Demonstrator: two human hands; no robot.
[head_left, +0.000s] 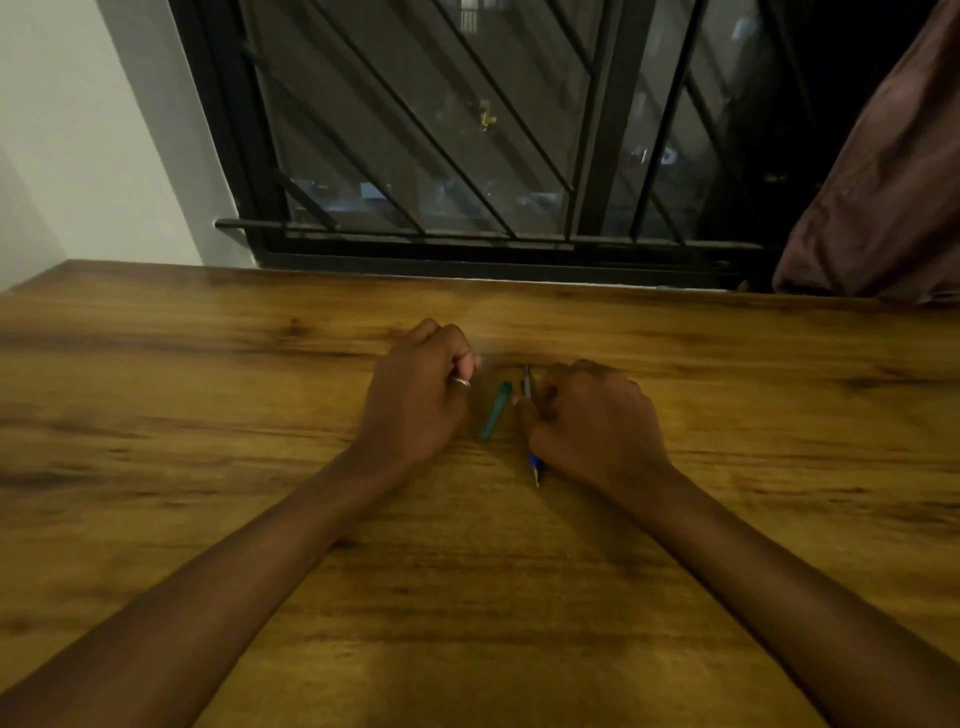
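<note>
Both forearms lie on a wooden table (208, 415). My right hand (587, 415) has its fingers curled round a pen (534, 465); the blue end and metal tip stick out towards me and the grey end pokes out beyond the fingers. A teal pen cap (495, 410) lies loose on the wood between the two hands, touching neither. My left hand (421, 395), with a ring on one finger, rests on the table with its fingers curled; whether anything is inside them is hidden.
A dark window with a black metal grille (467, 156) runs along the table's far edge. A brownish curtain (883, 182) hangs at the back right, down to the table. A white wall (78, 130) stands at the back left.
</note>
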